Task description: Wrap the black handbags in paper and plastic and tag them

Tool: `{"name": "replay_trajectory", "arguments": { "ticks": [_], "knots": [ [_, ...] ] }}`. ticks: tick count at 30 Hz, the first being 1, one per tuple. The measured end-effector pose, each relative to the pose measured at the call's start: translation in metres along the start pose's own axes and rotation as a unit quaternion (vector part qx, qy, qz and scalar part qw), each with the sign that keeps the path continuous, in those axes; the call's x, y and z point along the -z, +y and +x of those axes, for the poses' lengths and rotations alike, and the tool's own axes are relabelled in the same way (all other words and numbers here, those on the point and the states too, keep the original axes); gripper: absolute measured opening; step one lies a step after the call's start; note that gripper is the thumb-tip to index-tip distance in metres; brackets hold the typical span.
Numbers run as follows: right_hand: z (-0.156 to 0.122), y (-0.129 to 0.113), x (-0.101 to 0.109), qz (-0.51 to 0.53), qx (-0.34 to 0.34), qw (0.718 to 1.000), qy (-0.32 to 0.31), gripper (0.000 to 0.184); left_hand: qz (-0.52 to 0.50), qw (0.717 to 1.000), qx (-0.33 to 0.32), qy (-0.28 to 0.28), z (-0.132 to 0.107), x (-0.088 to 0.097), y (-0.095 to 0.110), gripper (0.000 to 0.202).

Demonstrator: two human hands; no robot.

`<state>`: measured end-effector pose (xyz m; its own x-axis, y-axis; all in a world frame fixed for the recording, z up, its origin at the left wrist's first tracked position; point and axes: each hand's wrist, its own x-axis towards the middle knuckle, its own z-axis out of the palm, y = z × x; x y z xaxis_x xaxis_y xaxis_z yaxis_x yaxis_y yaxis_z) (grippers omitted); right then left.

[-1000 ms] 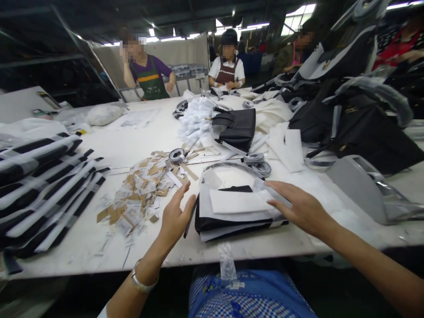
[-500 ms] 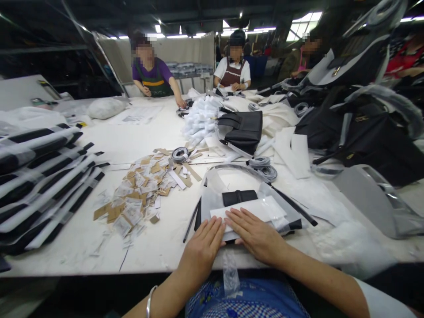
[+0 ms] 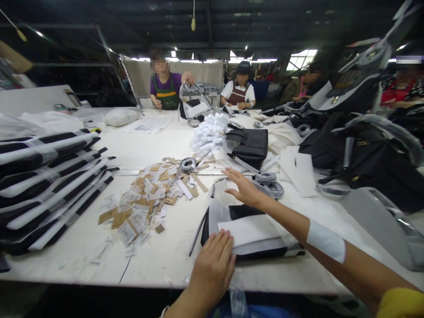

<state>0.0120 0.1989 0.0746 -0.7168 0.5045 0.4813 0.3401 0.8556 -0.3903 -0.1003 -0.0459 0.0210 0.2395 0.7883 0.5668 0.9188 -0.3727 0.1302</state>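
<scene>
Black handbag (image 3: 244, 212) being pressed by flat left hand (image 3: 213, 260), right hand (image 3: 245, 191) being held spread; light, floppy handling being assumed, side-edge hold favoured.

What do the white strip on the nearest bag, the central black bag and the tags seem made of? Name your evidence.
White strip: perhaps foam or paper; matt, opaque, flat.
Central black bag: probably leather or imitation; smooth, with a soft sheen.
Tags: probably card; flat, brown or white, straight-edged.
</scene>
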Motion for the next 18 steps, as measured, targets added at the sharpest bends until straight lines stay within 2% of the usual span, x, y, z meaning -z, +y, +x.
{"name": "replay_trajectory", "arguments": {
  "ticks": [1, 3, 6, 9, 13, 18],
  "knots": [
    [0.008, 0.004, -0.004, 0.002, 0.019, 1.0, -0.01, 0.058, 0.0, 1.0, -0.002, 0.002, 0.0, 0.0, 0.0, 0.038],
    [0.019, 0.006, -0.007, 0.006, 0.047, 0.999, -0.021, 0.034, -0.001, 1.0, -0.002, 0.008, 0.0, -0.001, -0.001, 0.038],
    [0.022, -0.001, 0.0, 0.002, 0.047, 0.999, -0.016, 0.007, -0.008, 1.0, 0.004, 0.015, -0.001, -0.002, -0.002, 0.037],
    [0.008, -0.019, 0.015, -0.002, 0.037, 0.999, 0.014, 0.006, -0.021, 1.0, 0.012, 0.012, -0.001, -0.003, -0.003, 0.037],
    [-0.03, -0.051, 0.03, -0.029, 0.068, 0.997, 0.024, 0.007, -0.04, 0.999, 0.018, -0.002, -0.001, -0.001, -0.004, 0.038],
    [-0.084, -0.085, 0.028, -0.076, 0.129, 0.989, -0.003, 0.018, -0.071, 0.997, 0.021, -0.035, -0.002, 0.001, -0.007, 0.047]
  ]
}}
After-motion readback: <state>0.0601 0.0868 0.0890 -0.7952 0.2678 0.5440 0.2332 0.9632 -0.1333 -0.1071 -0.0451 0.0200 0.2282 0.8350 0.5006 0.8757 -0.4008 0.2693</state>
